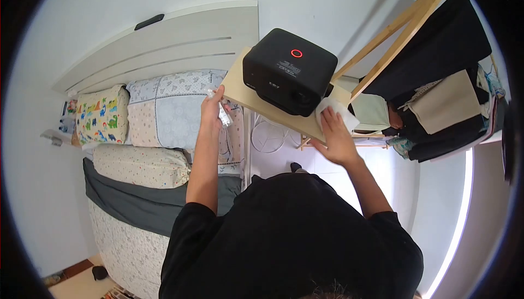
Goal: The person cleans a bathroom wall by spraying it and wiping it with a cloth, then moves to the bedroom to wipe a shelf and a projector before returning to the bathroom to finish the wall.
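My left hand is wrapped around a small clear spray bottle, beside the left corner of a light wooden tabletop. With fingers laid over it, my right hand presses a white cloth onto the right end of that tabletop. Between my hands stands a black box-shaped projector with a glowing red ring on top. The cloth lies close to the projector's right side, and its underside is hidden.
A bed with a pale headboard, patterned pillows and a dark grey blanket is on the left. At right, a wooden rack holds hanging clothes. A white round wire frame stands below the tabletop.
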Tool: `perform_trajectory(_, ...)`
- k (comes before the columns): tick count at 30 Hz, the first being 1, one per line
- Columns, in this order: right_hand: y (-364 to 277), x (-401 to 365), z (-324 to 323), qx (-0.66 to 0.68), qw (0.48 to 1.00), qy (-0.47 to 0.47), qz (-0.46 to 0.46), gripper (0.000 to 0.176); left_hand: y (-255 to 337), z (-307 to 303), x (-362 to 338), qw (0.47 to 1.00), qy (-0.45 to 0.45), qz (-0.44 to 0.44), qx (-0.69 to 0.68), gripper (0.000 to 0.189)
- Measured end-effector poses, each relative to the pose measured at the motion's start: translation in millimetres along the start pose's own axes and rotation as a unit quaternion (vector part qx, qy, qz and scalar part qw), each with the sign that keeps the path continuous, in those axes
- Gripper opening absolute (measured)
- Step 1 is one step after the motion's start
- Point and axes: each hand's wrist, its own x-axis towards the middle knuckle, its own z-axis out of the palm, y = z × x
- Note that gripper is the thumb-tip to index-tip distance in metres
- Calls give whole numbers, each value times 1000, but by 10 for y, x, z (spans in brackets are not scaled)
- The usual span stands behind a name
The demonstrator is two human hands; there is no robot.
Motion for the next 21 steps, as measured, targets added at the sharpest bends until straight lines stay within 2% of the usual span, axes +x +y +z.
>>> perform_trajectory(2, -11, -96, 56, 3, 999, -5, -47, 71, -3, 20, -4, 1000, 20, 4, 15, 30)
perform_trajectory(3, -5, -107, 136, -5, 998, -6, -66, 61, -20, 12, 16, 1000, 24, 12, 16, 30)
perform_trajectory(4, 14, -111, 184, -2, 997, -1, -73, 61, -47, -11, 44, 1000, 24, 10, 10, 31)
perform_trajectory(6, 68, -106, 216, -8, 978, 71, -196, 55, -71, -23, 58, 999, 31, 13, 3, 33)
perform_trajectory(7, 89, -121, 185, 49, 968, 88, -228, 49, -73, -13, 36, 999, 36, 15, 17, 34)
perform_trajectory(8, 184, -144, 156, 51, 966, 91, -237, 49, -66, -5, 20, 998, 42, 18, 31, 35)
perform_trajectory(10, 322, -168, 78, 143, 930, 12, -340, 44, -83, -21, -9, 997, 49, 31, 48, 38)
perform_trajectory(12, 482, -243, -6, 193, 928, 27, -319, 40, -128, -36, -123, 989, 93, 80, 82, 44)
perform_trajectory(14, 774, -245, -19, 257, 934, 92, -229, 46, -218, -39, -361, 981, 141, 107, 74, 45)
perform_trajectory(15, 959, -201, 49, 240, 941, 134, -197, 48, -298, -48, -534, 973, 180, 130, 63, 47)
perform_trajectory(16, 985, -142, -5, 247, 940, 122, -203, 48, -408, -98, -713, 971, 194, 124, 62, 47)
perform_trajectory(18, 1020, -25, -112, 260, 948, 107, -152, 45, -686, -171, -1102, 963, 229, 120, 75, 49)
perform_trajectory(19, 1046, 14, -19, 249, 935, 83, -238, 47, -828, -174, -1354, 959, 247, 109, 82, 49)
perform_trajectory(20, 1000, -57, 54, 254, 935, 65, -238, 47, -1039, -245, -1572, 958, 259, 95, 79, 49)
perform_trajectory(21, 845, -116, 58, 232, 926, 53, -293, 50, -1261, -346, -1791, 953, 279, 80, 81, 48)
